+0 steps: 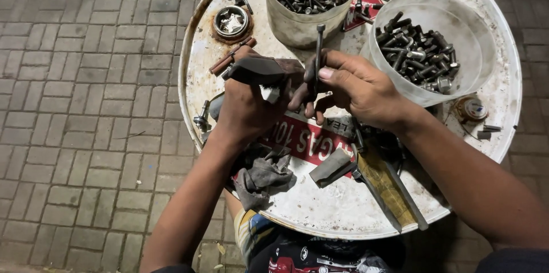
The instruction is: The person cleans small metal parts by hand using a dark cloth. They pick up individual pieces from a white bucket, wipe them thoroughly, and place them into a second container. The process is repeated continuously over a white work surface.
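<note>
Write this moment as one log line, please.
left hand: holds dark rag | right hand: pinches long bolt upright | surface: round drum top | nearby: two tubs of bolts

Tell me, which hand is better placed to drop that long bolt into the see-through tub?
Probably the right hand. It pinches the long bolt and sits beside the clear tub. The left hand grips a dark rag, farther away.

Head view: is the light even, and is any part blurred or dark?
Head view: light falls brightest on the white drum top; the brick floor is dimmer. Both hands, left and right, look sharp. The bottom edge is dark.
</note>
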